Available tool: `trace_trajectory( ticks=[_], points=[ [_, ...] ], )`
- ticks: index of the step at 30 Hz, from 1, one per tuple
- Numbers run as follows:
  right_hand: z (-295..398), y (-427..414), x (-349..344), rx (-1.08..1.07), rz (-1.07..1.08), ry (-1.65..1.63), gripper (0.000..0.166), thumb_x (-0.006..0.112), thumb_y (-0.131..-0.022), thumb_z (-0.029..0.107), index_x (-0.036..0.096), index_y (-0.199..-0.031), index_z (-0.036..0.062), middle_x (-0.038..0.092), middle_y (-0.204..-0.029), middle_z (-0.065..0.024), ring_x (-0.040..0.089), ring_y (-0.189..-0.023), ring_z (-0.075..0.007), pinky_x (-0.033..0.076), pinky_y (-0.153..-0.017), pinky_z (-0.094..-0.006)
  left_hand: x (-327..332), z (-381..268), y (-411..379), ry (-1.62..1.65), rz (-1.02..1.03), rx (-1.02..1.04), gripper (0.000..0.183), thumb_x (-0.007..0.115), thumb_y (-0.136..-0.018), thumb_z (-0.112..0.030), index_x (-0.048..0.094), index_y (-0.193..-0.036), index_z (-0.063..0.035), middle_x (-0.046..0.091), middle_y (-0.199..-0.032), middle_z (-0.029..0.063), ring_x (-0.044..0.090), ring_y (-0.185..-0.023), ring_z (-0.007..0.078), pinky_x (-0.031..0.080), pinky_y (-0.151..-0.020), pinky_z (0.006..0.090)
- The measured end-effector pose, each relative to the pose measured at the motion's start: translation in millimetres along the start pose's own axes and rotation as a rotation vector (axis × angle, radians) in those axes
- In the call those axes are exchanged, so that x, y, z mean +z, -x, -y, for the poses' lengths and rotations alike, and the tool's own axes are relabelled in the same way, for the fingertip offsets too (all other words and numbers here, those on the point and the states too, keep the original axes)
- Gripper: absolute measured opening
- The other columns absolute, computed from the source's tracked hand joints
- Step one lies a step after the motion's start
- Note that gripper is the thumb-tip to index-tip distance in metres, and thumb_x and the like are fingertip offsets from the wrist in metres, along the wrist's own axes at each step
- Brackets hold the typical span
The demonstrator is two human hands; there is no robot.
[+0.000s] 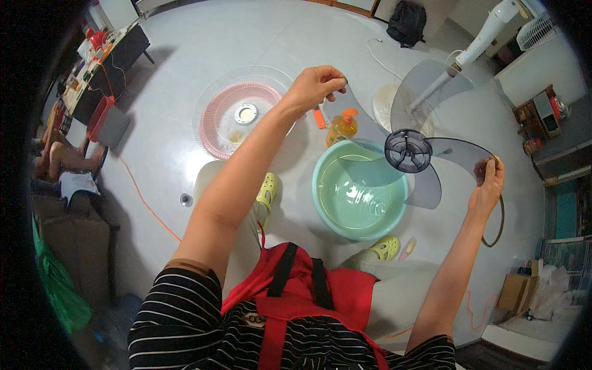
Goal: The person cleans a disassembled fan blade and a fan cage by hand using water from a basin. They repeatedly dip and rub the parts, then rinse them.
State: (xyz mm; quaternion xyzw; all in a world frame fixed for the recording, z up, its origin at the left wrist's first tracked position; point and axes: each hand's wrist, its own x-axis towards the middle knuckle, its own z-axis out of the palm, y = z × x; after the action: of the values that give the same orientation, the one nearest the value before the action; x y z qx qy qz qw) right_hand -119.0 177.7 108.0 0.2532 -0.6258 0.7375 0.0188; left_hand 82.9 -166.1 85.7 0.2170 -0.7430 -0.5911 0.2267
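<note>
A translucent grey plastic fan blade wheel (408,151) is held up between my two hands, partly over the round green basin (319,212) of water. My left hand (319,85) pinches the tip of one blade at the upper left. On the right, my right hand (489,185) grips the outer end of another blade. The lower blades hang over the basin's right side; whether any touches the water I cannot tell. Behind the basin stands a pump bottle (341,129) of amber liquid with an orange top, beside a small orange-and-white object (319,118).
A pink fan grille (217,106) lies with a clear grille at left. A white fan stand (481,39) rises at upper right. A small brush (408,248) lies by my right shoe. Orange cable (138,192) crosses the floor; another person's legs (62,155) show at far left.
</note>
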Motion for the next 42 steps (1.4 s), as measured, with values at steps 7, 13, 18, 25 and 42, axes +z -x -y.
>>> trace_trajectory(
  ticks=[7, 13, 18, 25, 42],
  points=[
    [-4, -24, -19, 0.021, -0.030, 0.149, 0.023, 0.060, -0.083, 0.019, 0.057, -0.102, 0.0056, 0.059, -0.083, 0.0007, 0.054, -0.074, -0.0090, 0.043, -0.067, -0.0230, 4, 2, 5, 0.091, 0.332, -0.102, 0.017, 0.058, -0.083, -0.019, 0.064, -0.089, -0.0041, 0.062, -0.076, 0.0010, 0.045, -0.056, 0.0045, 0.038, -0.051, 0.0173],
    [39, 22, 42, -0.582, -0.182, 0.794, 0.017, 0.058, -0.083, 0.017, 0.059, -0.095, 0.0044, 0.060, -0.088, -0.0045, 0.054, -0.087, -0.0143, 0.042, -0.077, -0.0274, 14, -22, 16, 0.164, 0.108, 0.008, 0.016, 0.057, -0.084, -0.018, 0.064, -0.090, -0.0047, 0.062, -0.076, 0.0003, 0.040, -0.053, 0.0028, 0.036, -0.049, 0.0165],
    [10, 95, 107, 0.675, 0.670, 0.038, 0.031, 0.048, -0.090, 0.032, 0.054, -0.102, 0.0042, 0.058, -0.089, -0.0067, 0.057, -0.079, -0.0138, 0.047, -0.066, -0.0250, 32, -29, 9, 0.278, -0.044, 0.097, 0.017, 0.055, -0.085, -0.018, 0.063, -0.091, -0.0046, 0.063, -0.079, 0.0023, 0.042, -0.053, 0.0032, 0.037, -0.048, 0.0172],
    [-36, 52, 121, 0.527, 0.187, -0.739, 0.033, 0.054, -0.086, 0.022, 0.046, -0.116, 0.0103, 0.055, -0.109, -0.0071, 0.055, -0.098, -0.0211, 0.046, -0.084, -0.0333, 78, -19, 22, 0.638, 0.003, -0.078, 0.018, 0.054, -0.085, -0.019, 0.063, -0.092, -0.0053, 0.064, -0.083, 0.0035, 0.047, -0.055, 0.0038, 0.041, -0.051, 0.0185],
    [2, 18, 87, 0.205, 0.274, -0.425, 0.032, 0.058, -0.083, 0.012, 0.047, -0.111, 0.0037, 0.060, -0.098, -0.0116, 0.062, -0.085, -0.0244, 0.053, -0.071, -0.0321, 69, -25, 25, 0.582, 0.377, -0.289, 0.019, 0.055, -0.081, -0.011, 0.059, -0.095, 0.0023, 0.061, -0.085, 0.0107, 0.061, -0.075, 0.0145, 0.053, -0.069, 0.0234]
  ],
)
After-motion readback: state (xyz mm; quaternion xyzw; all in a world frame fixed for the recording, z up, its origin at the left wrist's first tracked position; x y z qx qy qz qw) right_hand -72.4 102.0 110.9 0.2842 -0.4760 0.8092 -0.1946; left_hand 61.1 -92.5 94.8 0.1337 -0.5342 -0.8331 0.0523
